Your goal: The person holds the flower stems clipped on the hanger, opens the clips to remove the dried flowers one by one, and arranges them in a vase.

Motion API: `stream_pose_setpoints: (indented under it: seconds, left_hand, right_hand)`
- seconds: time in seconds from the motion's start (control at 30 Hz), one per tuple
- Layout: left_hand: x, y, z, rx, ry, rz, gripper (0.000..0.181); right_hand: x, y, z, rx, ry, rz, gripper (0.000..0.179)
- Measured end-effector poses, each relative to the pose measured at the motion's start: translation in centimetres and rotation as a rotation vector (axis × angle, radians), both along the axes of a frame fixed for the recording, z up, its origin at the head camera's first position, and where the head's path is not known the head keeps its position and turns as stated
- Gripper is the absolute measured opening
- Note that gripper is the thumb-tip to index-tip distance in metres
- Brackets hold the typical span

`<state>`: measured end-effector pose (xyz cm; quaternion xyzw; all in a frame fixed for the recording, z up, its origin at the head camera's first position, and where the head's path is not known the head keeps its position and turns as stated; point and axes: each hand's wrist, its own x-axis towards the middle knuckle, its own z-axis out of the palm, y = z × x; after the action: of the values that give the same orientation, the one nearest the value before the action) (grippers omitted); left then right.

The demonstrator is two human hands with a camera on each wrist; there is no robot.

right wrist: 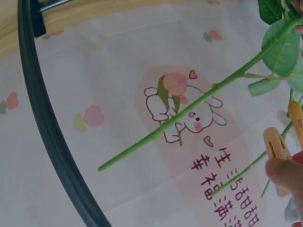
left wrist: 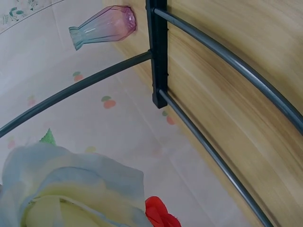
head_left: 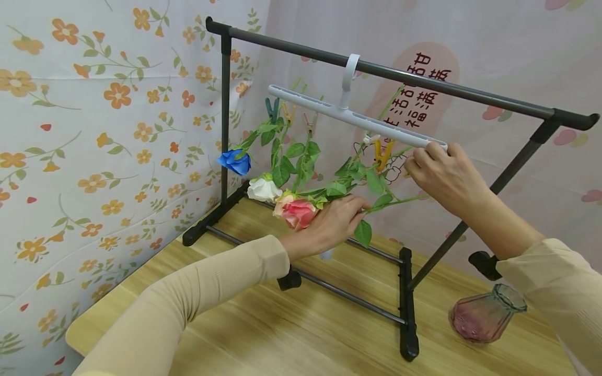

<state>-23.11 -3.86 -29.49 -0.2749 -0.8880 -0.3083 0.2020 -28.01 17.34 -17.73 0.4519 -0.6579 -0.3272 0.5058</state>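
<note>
Gripping a green stem [head_left: 400, 201] in the curled fingers of the left hand [head_left: 336, 222], below the hanger [head_left: 310, 102] and beside the pink rose [head_left: 297, 212]. Pinching a peach clothespin [right wrist: 277, 146] between the thumb and bent fingers of the right hand [head_left: 442, 175], at the hanger's right end. Seeing the stem slanting near the clothespin but apart from it. Seeing the hanger hanging from the rack [head_left: 301, 49], above a blue rose [head_left: 235, 162] and a white rose [head_left: 263, 189], and a glass vase [head_left: 486, 317] standing on the table [head_left: 235, 324].

Peach clothespin [right wrist: 275, 143], coral-pink rose [head_left: 299, 213]
</note>
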Motion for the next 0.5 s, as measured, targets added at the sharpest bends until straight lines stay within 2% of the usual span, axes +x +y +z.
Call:
stream_pose_setpoints:
  seconds: [0.13, 0.27, 0.5]
  left_hand:
    - [0.2, -0.1, -0.1, -0.012, 0.000, 0.000, 0.026]
    - [0.6, -0.3, -0.2, -0.019, -0.007, -0.010, 0.025]
    - [1.0, -0.4, -0.2, -0.038, 0.038, 0.009, 0.024]
  right_hand:
    - [0.4, 0.5, -1.2, -0.050, -0.067, 0.006, 0.012]
    - [1.0, 1.0, -3.1, -0.143, -0.182, 0.046, 0.026]
    - [1.6, 1.8, -6.3, -0.327, -0.360, 0.072, 0.034]
